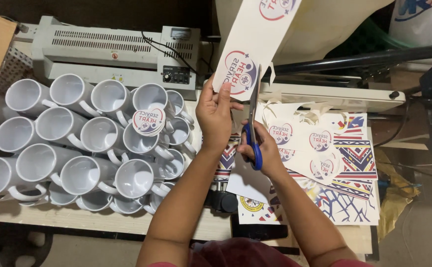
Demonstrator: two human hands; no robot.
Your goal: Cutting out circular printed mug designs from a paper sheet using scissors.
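My left hand (215,114) grips the lower end of a long white paper strip (253,45) printed with round red-and-blue logos. It holds the strip upright above the table. My right hand (261,148) holds blue-handled scissors (252,123), blades pointing up and cutting along the right side of the lowest logo. Paper trimmings hang beside the blades.
Several white mugs (85,143) lie stacked on their sides at the left, with cut round prints (148,121) resting on one. A grey laminator (112,52) stands behind them. Printed sheets and cut logos (334,158) cover the table at the right. A black bar (364,59) crosses the upper right.
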